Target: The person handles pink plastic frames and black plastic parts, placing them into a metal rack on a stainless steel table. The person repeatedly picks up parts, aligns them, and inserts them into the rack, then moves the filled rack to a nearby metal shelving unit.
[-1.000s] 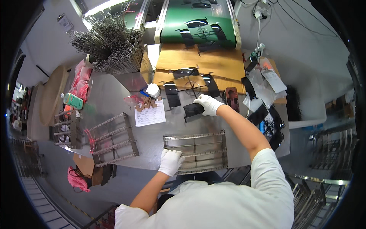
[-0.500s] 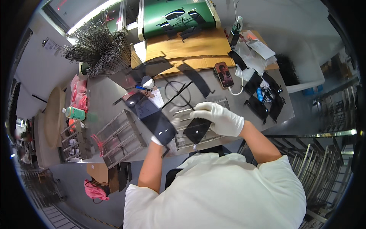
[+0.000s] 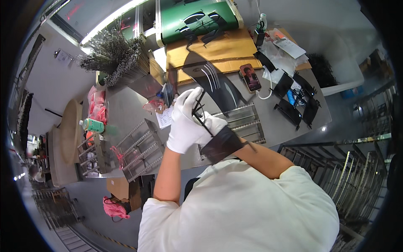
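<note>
Both hands wear white gloves and come together in front of my chest. My left hand [image 3: 181, 126] has its fingers closed around the dark middle rods of a black wire rack [image 3: 204, 126]. Close beside it, my right hand [image 3: 215, 122] grips the same rack, its fingers partly hidden behind the left glove. Dark, glossy curved panels hang from the rack's arms. One large see-through panel [image 3: 214, 80] reaches out beyond the hands, and another [image 3: 222, 145] lies over my right wrist. How the panels are fastened is hidden.
Metal slotted racks [image 3: 140, 147] stand on the steel table, with another [image 3: 241, 122] by my right arm. At right lie a phone [image 3: 250, 78] and a loaded panel rack [image 3: 296, 98]. Wire hooks [image 3: 121, 59] bunch at back left, near a green conveyor [image 3: 176, 25]. A bottle [image 3: 92, 125] lies left.
My left hand has moved up and inward from a lower panel to the rack's middle, meeting my right hand. The rack has turned, with panels swinging round. The view has shifted slightly.
</note>
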Motion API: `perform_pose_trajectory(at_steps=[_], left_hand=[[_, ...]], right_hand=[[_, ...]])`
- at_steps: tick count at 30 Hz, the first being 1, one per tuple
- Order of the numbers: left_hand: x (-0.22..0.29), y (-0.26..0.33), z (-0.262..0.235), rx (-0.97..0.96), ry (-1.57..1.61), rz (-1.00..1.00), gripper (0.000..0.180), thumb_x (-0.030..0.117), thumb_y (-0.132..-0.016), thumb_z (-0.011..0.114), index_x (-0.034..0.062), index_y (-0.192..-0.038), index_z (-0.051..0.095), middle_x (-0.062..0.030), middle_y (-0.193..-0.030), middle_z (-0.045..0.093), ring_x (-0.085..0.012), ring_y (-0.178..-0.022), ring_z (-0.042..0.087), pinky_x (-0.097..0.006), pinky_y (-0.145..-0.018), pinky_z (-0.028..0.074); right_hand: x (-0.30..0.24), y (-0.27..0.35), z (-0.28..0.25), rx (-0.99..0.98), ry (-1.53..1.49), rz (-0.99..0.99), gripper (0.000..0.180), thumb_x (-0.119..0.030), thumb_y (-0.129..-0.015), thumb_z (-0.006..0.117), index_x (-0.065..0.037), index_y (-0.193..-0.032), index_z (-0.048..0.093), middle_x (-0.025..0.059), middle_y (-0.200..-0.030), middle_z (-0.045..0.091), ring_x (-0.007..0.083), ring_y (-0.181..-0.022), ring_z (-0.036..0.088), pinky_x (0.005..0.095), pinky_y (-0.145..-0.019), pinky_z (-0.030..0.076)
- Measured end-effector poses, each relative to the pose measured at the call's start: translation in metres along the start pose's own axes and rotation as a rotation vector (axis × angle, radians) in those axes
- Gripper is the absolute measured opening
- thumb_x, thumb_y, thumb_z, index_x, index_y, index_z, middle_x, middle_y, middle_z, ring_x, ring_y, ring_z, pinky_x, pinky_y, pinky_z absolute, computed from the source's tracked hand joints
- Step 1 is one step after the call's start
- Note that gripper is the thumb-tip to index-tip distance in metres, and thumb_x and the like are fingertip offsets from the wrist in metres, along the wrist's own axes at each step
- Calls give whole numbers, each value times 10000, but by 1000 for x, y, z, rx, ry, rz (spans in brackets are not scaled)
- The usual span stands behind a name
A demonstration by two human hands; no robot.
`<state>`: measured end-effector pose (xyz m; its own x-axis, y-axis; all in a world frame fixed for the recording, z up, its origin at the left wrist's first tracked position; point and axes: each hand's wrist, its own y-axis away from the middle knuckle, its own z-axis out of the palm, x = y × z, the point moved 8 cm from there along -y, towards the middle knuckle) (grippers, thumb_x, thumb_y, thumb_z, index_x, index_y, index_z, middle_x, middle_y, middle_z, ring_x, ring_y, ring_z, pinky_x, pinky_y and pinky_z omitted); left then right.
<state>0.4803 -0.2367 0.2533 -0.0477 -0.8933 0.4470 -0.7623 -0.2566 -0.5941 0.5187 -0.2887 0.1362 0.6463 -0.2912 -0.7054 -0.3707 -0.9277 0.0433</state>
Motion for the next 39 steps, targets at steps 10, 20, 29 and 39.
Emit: perform_pose_trajectory(at_steps=[10,20,29,39], left_hand=[[-99,105,-104,491,1289,-475,860,-4,-794,631,127,-1580,305,-172,-1481,449,-272,-1191,506,-326,-909,443],[-97,142,-120,550,1256,-544,888,5,-787,676,133,-1578,293,-184,-1453,441,-265,-1154,522,-303,-904,488],[-93,155,-121,576,1197,-599,922,77,-764,709,119,-1582,286,-182,-1439,444,-261,-1173,521,-285,-916,481],[-121,148,-86,386,1327,-697,982,147,-733,810,171,-1573,302,-193,-1398,506,-307,-1097,617,-358,-920,572]], right_hand=[[114,32,56,-139,-1059,298,709,-519,-987,571,-120,-1544,386,49,-837,648,149,-611,602,278,-538,467],[104,13,132,-449,-1163,678,526,-561,-1015,532,-147,-1340,522,79,-880,720,122,-666,639,279,-644,553],[93,12,131,-561,-731,605,397,-411,-1027,541,-140,-1315,503,32,-938,725,88,-651,597,268,-661,552],[31,-22,67,-161,411,112,1079,-534,-886,696,26,-1611,125,282,-1165,693,375,-979,726,457,-834,578]])
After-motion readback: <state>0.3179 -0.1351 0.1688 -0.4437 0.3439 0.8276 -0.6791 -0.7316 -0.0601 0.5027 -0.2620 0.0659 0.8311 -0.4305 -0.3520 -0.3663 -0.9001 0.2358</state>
